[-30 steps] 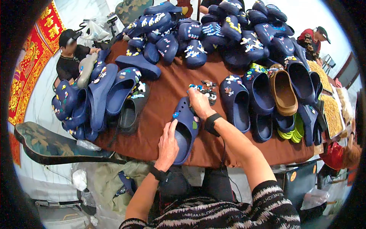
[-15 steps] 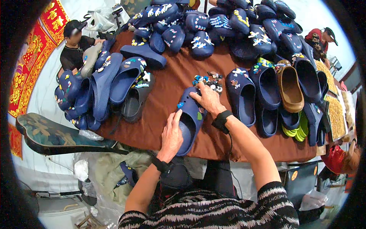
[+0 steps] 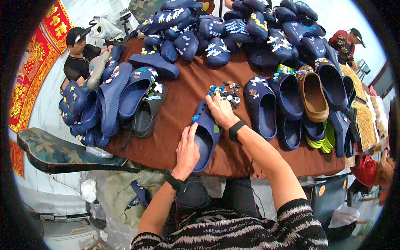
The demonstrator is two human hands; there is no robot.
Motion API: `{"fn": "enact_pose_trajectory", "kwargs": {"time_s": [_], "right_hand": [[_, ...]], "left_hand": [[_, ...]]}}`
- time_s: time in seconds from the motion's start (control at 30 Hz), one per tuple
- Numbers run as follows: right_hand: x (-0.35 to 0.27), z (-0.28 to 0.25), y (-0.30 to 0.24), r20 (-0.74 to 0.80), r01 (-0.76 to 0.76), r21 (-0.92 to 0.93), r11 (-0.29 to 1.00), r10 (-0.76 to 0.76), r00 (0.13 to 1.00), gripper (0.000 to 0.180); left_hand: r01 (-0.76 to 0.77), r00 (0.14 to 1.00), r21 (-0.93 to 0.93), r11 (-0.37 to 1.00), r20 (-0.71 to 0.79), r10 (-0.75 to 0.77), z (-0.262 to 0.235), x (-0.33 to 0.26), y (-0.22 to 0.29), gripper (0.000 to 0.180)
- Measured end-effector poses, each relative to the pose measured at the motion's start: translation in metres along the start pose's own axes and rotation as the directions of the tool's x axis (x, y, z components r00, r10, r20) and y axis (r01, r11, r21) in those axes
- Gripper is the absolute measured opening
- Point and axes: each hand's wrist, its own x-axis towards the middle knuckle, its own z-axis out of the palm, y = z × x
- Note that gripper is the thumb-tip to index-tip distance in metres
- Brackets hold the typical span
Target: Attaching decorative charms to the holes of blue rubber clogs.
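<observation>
A navy blue clog (image 3: 205,120) lies in front of me near the table's front edge, toe pointing away. A small blue charm (image 3: 195,118) sits on its left side and a green one (image 3: 216,128) on its right. My left hand (image 3: 187,150) grips the clog's left side, fingers along the rim of the opening. My right hand (image 3: 222,112) is at the clog's toe, fingers drawn together over the right edge; whatever they pinch is hidden. Just beyond those fingers lies a small heap of black, white, blue and brown charms (image 3: 230,98).
The table wears a brown cloth (image 3: 183,91). Decorated navy clogs (image 3: 216,52) are piled at the back, with more at left. On the right stand further clogs, including a brown one (image 3: 313,93) and lime-green pieces (image 3: 328,137). Other people sit at far left and far right.
My right hand has drawn back from the charm heap to the clog's toe, its fingers closing together. My left hand keeps its hold on the clog.
</observation>
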Motion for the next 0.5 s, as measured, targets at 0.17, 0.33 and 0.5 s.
{"fn": "enact_pose_trajectory", "kwargs": {"time_s": [0.17, 0.33, 0.5], "right_hand": [[0.000, 0.012, 0.013, -0.110, -0.144, 0.149, 0.978, 0.161, 0.981, 0.015], [-0.013, 0.003, 0.021, 0.011, -0.296, 0.215, 0.931, 0.301, 0.954, 0.018], [-0.022, -0.014, 0.001, -0.047, -0.277, 0.426, 0.861, 0.327, 0.944, 0.032]], "left_hand": [[-0.039, 0.999, 0.001, 0.999, -0.015, 0.039, 0.001, 0.002, 0.003, 0.065], [0.057, 0.997, -0.035, 0.998, 0.056, -0.055, -0.003, -0.001, 0.006, 0.063], [0.036, 0.998, -0.035, 0.999, 0.042, -0.035, -0.003, 0.002, 0.003, 0.063]]}}
